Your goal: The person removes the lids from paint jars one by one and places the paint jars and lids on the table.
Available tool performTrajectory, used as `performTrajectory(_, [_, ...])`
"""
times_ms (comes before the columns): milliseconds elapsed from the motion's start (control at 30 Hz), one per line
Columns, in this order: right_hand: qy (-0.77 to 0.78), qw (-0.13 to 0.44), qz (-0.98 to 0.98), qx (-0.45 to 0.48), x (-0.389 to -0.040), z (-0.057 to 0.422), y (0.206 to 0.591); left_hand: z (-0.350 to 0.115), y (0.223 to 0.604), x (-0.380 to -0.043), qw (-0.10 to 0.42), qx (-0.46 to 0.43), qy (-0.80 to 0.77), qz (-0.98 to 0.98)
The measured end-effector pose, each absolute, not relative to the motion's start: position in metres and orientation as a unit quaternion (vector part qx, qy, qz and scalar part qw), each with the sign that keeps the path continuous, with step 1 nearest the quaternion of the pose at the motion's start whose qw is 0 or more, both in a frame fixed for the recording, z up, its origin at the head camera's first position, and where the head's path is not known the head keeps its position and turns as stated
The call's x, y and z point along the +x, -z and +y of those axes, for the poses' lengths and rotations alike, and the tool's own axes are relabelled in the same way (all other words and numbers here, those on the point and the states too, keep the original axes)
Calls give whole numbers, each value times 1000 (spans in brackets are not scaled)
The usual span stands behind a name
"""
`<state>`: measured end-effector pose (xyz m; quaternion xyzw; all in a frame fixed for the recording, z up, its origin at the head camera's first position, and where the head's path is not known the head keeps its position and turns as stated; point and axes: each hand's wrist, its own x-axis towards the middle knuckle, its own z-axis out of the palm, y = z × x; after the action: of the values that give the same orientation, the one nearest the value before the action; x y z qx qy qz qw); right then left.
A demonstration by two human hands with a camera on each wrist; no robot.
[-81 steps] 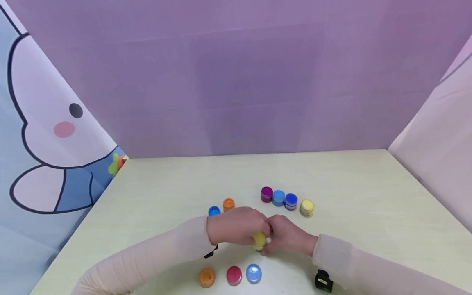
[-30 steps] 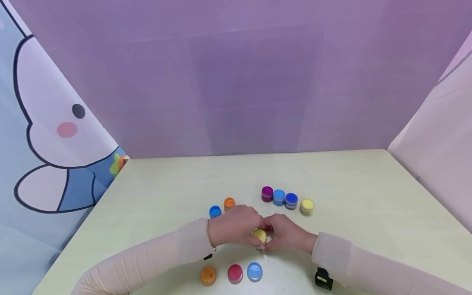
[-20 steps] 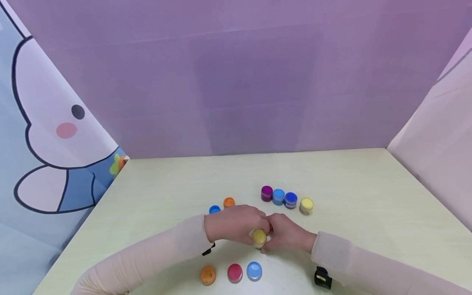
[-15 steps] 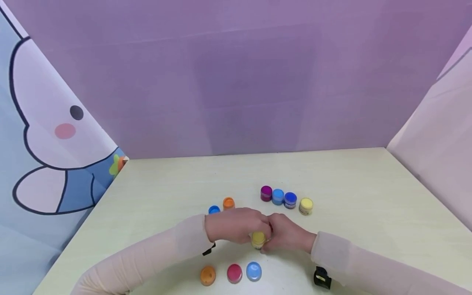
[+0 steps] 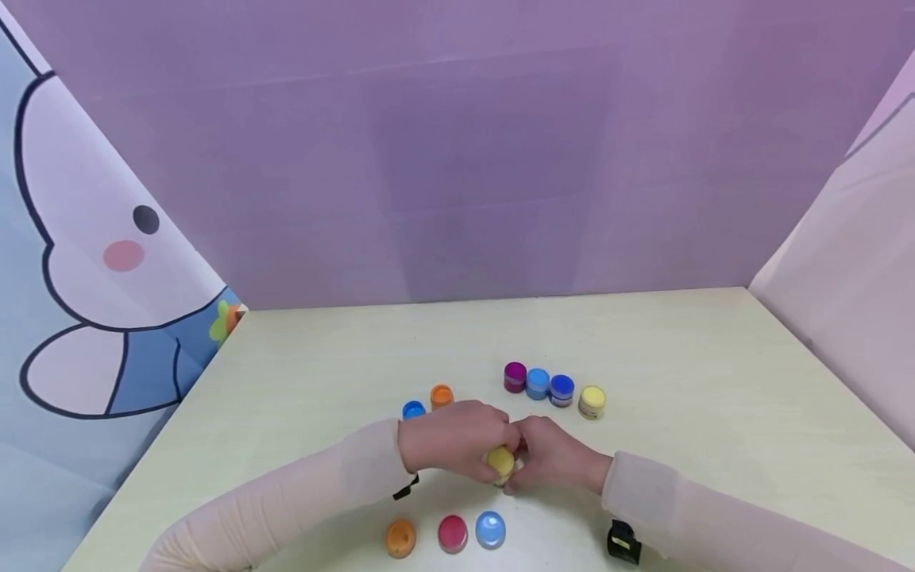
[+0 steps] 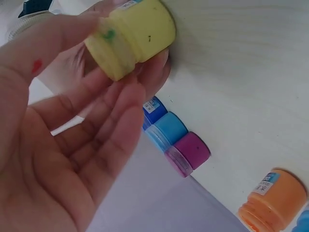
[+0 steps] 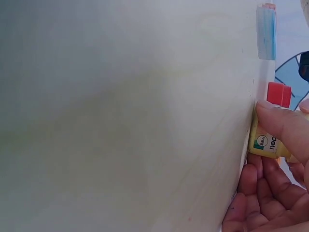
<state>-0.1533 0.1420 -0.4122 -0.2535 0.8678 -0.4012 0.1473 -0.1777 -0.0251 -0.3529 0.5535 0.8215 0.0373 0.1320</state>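
Note:
Both hands meet at a small yellow paint jar [image 5: 501, 462], close over the table. My left hand [image 5: 457, 438] reaches over from the left, its thumb and fingers round the lid [image 6: 112, 50]. My right hand [image 5: 554, 454] pinches the jar's body from the other side; in the right wrist view its thumb [image 7: 282, 123] lies against the labelled yellow wall. In the left wrist view the jar's body [image 6: 150, 26] lies beyond the lid, with a green smear near the neck. The hands partly cover the jar in the head view.
Behind stand purple [image 5: 515, 377], light blue [image 5: 538, 383], dark blue [image 5: 561, 390] and yellow jars [image 5: 592, 402]. Lidless blue [image 5: 413, 410] and orange jars [image 5: 442, 396] stand beyond my left hand. Orange [image 5: 400, 539], red [image 5: 453, 534] and light blue lids [image 5: 490, 530] lie in front.
My left thumb and fingers have shifted back and forth round the lid in a twisting motion. My right hand and the jar have stayed in nearly the same spot.

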Motion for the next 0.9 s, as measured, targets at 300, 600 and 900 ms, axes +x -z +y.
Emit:
performTrajectory(300, [401, 145, 866, -262, -153, 141, 414, -27, 351, -174, 118, 523, -41, 843])
performTrajectory(600, [381, 144, 874, -265, -154, 139, 412, -41, 348, -173, 98, 533, -40, 839])
performTrajectory(900, [389, 152, 874, -250, -152, 139, 410, -59, 344, -167, 106, 509, 11, 854])
